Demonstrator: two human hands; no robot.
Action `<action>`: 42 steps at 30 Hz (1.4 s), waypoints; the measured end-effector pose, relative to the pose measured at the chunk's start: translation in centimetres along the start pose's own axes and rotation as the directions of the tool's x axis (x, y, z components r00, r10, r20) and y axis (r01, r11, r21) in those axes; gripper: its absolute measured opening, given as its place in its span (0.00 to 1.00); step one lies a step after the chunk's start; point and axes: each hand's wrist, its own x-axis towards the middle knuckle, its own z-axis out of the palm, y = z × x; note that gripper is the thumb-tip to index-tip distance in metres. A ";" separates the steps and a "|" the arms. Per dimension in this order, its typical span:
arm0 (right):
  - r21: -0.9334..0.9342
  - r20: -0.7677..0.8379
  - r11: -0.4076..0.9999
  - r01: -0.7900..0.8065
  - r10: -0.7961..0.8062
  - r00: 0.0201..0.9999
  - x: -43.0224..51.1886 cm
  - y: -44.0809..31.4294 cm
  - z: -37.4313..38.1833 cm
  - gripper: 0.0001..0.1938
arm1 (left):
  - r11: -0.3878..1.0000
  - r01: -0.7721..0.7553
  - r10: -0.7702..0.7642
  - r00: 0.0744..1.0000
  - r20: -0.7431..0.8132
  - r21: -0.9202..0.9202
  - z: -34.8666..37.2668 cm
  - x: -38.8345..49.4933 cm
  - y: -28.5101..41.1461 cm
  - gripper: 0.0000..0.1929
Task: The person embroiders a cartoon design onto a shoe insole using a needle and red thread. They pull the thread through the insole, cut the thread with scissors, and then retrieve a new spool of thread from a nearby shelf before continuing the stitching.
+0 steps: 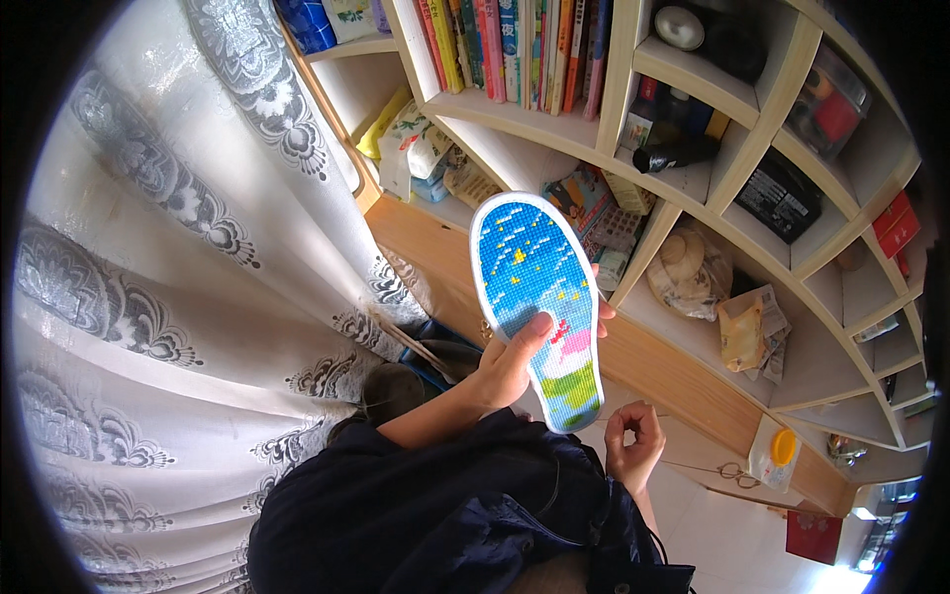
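My left hand (512,356) grips a cross-stitched insole (534,260) with a white border. The thumb presses on its stitched face and the fingers wrap behind the far edge. Blue with yellow and white stitches fills the broad end; red, pink and green patches cover the narrower part. Lower and to the right, my right hand (634,442) is held apart from the insole, thumb and fingers curled into a ring. Whether something thin, such as a needle, is pinched there is too small to tell.
Pale wooden shelves (698,200) with books (512,52), bags and boxes rise ahead. Scissors (738,475) and a yellow round lid (783,447) are at the wooden ledge (690,375) on the right. A patterned curtain (185,297) hangs on the left, near a blue-rimmed bin (438,349).
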 end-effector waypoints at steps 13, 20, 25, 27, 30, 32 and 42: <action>-0.032 -0.033 0.998 -0.050 0.049 0.998 1.1 0.1 1.0 0.05 | 0.989 -0.110 0.077 0.956 -0.283 -0.103 -4.2 1.5 -6.1 0.26; -0.094 -0.076 0.996 -0.006 -0.002 0.997 1.5 0.2 0.8 0.05 | 0.808 0.044 -0.355 0.832 -0.426 -0.588 -9.4 2.6 -15.2 0.21; -0.132 -0.100 0.990 -0.046 0.032 0.994 1.4 0.1 0.4 0.05 | 0.694 0.315 -0.645 0.671 -0.366 -0.648 -11.1 3.2 -17.3 0.13; -0.100 -0.133 0.991 -0.083 0.069 0.989 1.2 0.2 0.3 0.05 | 0.672 0.310 -0.666 0.650 -0.367 -0.672 -11.2 3.1 -17.1 0.13; -0.075 -0.161 0.991 -0.113 0.100 0.982 1.1 0.4 0.2 0.05 | 0.620 0.367 -0.720 0.618 -0.316 -0.694 -11.0 2.7 -15.7 0.09; -0.094 -0.169 0.988 -0.122 0.105 0.980 1.0 0.5 0.1 0.05 | 0.650 0.443 -0.722 0.612 -0.321 -0.618 -10.0 2.9 -14.2 0.09; -0.059 -0.237 0.987 -0.150 0.133 0.962 -0.5 0.8 -1.2 0.06 | 0.726 -0.336 0.313 0.938 0.148 0.600 2.7 6.9 -2.6 0.16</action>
